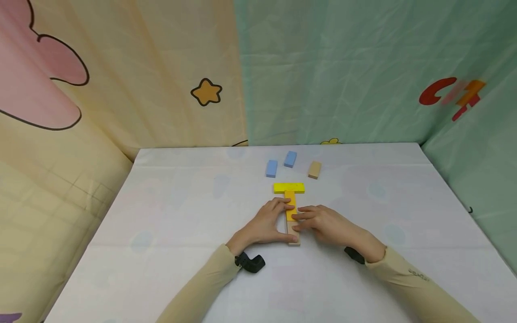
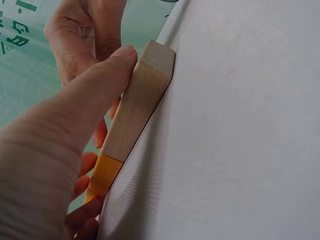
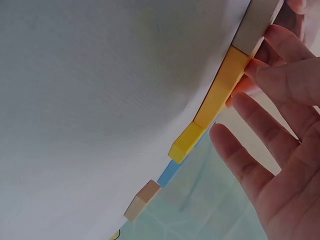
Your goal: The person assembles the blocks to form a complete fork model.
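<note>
On the white cloth, a yellow block (image 1: 288, 188) lies crosswise at the far end of an orange block (image 3: 221, 87). A natural wood block (image 2: 137, 110) continues that line on the near side, end to end with the orange one, so the row forms a T. My left hand (image 1: 264, 224) spans the row from the left, its thumb on the wood block's near end and its fingertips at the orange block. From the right, my right hand (image 1: 325, 223) touches the row with extended fingertips near the joint between orange and wood.
Beyond the T lie two blue blocks, one on the left (image 1: 272, 168) and another farther back (image 1: 290, 159). A loose natural wood block (image 1: 314, 170) lies to their right. Printed curtains (image 1: 343, 67) hang behind and beside the table (image 1: 161, 202).
</note>
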